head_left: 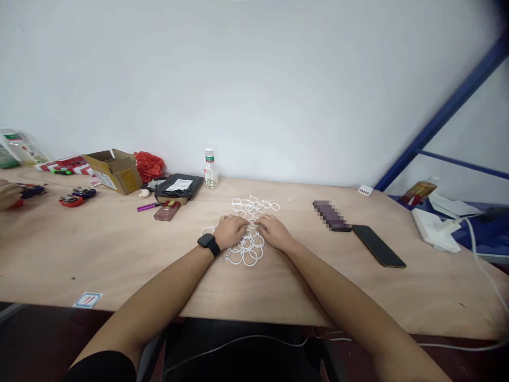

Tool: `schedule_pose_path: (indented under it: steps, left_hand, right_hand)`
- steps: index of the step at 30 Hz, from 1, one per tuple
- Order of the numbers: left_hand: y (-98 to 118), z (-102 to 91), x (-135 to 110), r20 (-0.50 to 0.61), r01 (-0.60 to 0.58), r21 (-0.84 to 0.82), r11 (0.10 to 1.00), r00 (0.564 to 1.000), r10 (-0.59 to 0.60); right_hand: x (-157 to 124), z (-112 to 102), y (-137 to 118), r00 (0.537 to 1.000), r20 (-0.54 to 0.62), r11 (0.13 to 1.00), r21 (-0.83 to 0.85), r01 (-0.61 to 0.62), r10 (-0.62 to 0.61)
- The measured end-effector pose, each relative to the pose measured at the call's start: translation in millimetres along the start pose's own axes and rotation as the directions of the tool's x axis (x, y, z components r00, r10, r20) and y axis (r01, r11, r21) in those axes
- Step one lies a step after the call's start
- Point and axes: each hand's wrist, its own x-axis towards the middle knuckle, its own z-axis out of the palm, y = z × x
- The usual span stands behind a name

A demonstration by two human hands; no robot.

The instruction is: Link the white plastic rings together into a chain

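Note:
Several thin white plastic rings lie in two loose groups on the wooden table, one pile (247,244) nearer me and one group (256,205) farther off. Between the groups, my left hand (231,232), with a black watch on its wrist, has its fingers closed at the left side of a white ring (253,224). My right hand (272,231) pinches the same ring from the right. The fingertips of both hands nearly meet, so part of that ring is hidden. Another ring (207,230) shows just left of my left wrist.
A clear bottle (210,170) stands by the wall, near a black package (181,187), a dark red box (167,210) and an open carton (115,172). Right of me lie a phone (377,245) and a white power strip (434,231). Another person's hand (8,194) is far left.

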Motion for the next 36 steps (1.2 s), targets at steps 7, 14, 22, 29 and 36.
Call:
schedule_pose_path:
  steps: [7, 14, 22, 29, 36]
  left_hand:
    - [3, -3.1, -1, -0.055, -0.022, -0.031, 0.999, 0.998, 0.021]
    - [11, -12.9, -1, -0.072, -0.07, -0.025, 0.997, 0.995, 0.068]
    - [11, -10.0, 0, -0.073, -0.111, -0.007, 0.994, 0.991, 0.111]
    - [17, -13.0, -3, -0.044, -0.17, -0.009, 0.985, 0.985, 0.17]
    - [19, -14.2, -3, -0.037, -0.205, -0.006, 0.979, 0.978, 0.204]
  right_hand:
    - [-2, -6, -8, 0.98, -0.194, 0.987, 0.161, -0.02, 0.051]
    - [-5, -7, -19, 0.983, -0.162, 0.93, 0.367, -0.026, 0.091]
    - [-6, -14, -22, 0.983, -0.137, 0.89, 0.454, -0.045, 0.119]
    - [-5, -14, -22, 0.98, -0.139, 0.893, 0.446, -0.064, 0.14]
    - [-7, -14, -20, 0.983, -0.137, 0.871, 0.489, -0.043, 0.125]
